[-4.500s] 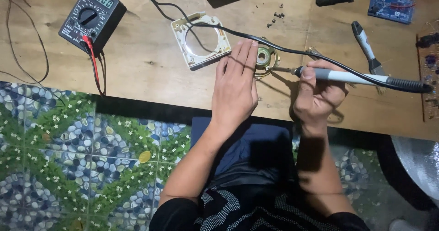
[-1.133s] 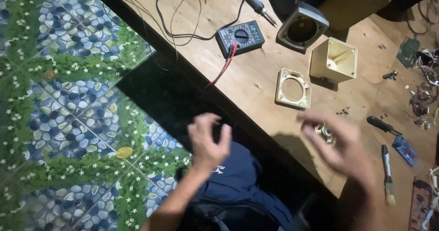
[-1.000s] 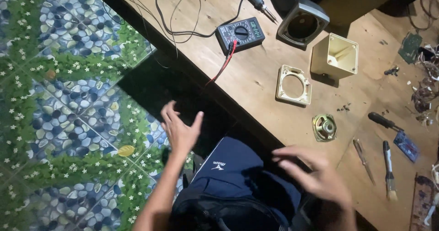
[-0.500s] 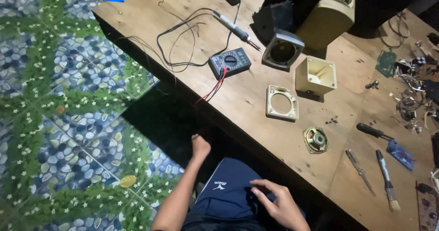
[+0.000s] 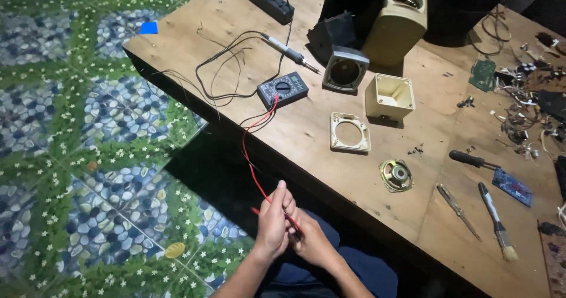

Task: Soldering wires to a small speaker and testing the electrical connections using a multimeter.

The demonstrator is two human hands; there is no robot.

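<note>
Head view: both hands meet low in the frame, over the lap and off the table's (image 5: 194, 44) near edge. The left hand (image 5: 272, 221) and right hand (image 5: 311, 245) are closed together around the red probe (image 5: 293, 224) of the meter (image 5: 283, 89); fingers overlap, so which hand bears the grip cannot be told. A black probe may be there too, but it is hidden. The red lead (image 5: 250, 156) runs slack from the meter down over the edge to the hands, which is why the meter sits close to that edge.

The small speaker (image 5: 396, 175) lies face up just beyond the hands, near the loose frame (image 5: 350, 132). The soldering iron (image 5: 287, 50) lies parked well apart, tip away from the wires. A screwdriver (image 5: 473, 160) and brush (image 5: 496, 221) rest to the right, within reach.
</note>
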